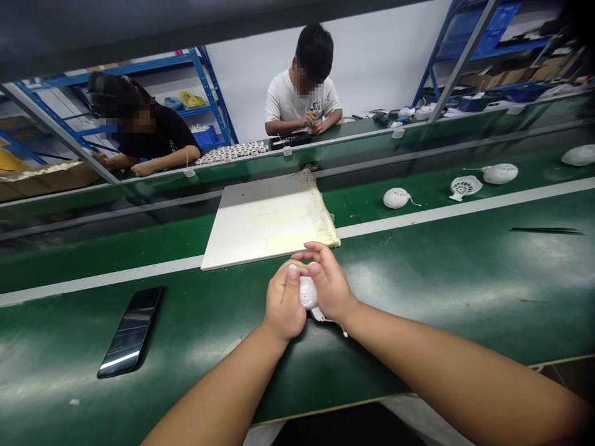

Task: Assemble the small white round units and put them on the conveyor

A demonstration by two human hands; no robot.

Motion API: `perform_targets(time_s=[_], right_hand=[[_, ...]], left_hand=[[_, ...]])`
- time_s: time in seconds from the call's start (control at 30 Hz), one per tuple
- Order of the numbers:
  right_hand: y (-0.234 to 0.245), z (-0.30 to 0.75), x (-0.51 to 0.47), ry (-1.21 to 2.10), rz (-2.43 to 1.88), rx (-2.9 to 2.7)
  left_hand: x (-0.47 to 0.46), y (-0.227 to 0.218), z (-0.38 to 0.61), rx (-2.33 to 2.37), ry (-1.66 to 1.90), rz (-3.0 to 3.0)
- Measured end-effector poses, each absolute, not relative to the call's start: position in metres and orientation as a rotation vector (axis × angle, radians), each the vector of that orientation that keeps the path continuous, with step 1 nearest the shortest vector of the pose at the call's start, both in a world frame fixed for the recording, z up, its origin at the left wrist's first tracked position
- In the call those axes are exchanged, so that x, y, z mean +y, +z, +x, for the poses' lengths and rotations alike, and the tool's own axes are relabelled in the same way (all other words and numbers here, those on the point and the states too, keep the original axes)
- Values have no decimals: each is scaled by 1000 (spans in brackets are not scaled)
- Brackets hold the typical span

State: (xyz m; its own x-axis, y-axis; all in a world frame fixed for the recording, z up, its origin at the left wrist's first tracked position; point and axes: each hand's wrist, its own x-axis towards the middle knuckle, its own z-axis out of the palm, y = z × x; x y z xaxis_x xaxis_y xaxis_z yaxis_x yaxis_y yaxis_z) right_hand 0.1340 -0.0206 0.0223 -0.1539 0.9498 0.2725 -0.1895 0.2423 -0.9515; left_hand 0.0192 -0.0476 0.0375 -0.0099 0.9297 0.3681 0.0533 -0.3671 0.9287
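Observation:
Between my two hands is a rounded white plastic housing (pixel 308 293) with small holes and a short cord trailing from its lower side. My left hand (pixel 284 300) wraps its left side, the thumb lying along the top. Around the right side curls my right hand (pixel 331 285), its thumb pressed near the left one and its fingers reaching forward over the far end. Much of the housing is hidden by the palms. Both hands are just above the green work surface (pixel 223 347), in front of a white board (pixel 264 217).
A black phone (pixel 131 332) lies at left. To the right are a white egg-shaped housing (pixel 396 198), a vented white shell (pixel 465 186), another housing with cord (pixel 500 174) and dark thin strips (pixel 547 231). Two people (pixel 303 87) work across the bench, behind a metal rail.

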Motion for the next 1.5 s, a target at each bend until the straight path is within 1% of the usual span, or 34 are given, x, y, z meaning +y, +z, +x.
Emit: perform_targets(time_s=[0.13,0.23,0.33,0.4,0.43,0.5,0.57,0.67,0.77,0.83,1.0,1.13,1.23,1.3,1.4,1.5], right_hand=[[24,140,-11,1139,-851,-1489],[26,147,-10,969,-866,-1650],[28,156,-9,656,-855,-1829],[30,163,-8,550,-807,-1915],[31,166,-7,561,-764,-1939],[34,171,-5,659,-657,-1910],[37,175,-2,773,-590,-1724],[39,178,7,961,-625,-1408],[36,177,12,1267,-650,-1463],[32,176,12,1380,-656,-1565],[26,171,7,1255,-742,-1637],[21,169,7,1336,-702,-1582],[16,167,6,1336,-698,-1611],[12,166,5,1332,-731,-1621],[9,166,5,1368,-759,-1590],[9,166,6,1375,-732,-1589]], left_hand=[[-41,35,14,1050,1618,1682],[-39,30,9,1122,1572,1483],[-38,28,3,1054,1295,1209],[-38,30,0,909,1056,1136],[-38,32,-1,865,974,1151],[-37,38,-3,877,931,1265],[-37,44,-5,928,959,1417],[-39,52,-7,936,916,1571],[-41,55,-6,925,824,1683],[-42,54,-4,907,800,1720],[-42,39,5,903,878,1732],[-43,32,9,1006,955,1724],[-42,32,10,982,1006,1699],[-41,32,9,976,961,1657],[-40,31,8,992,791,1581],[-39,32,6,1014,779,1683]])
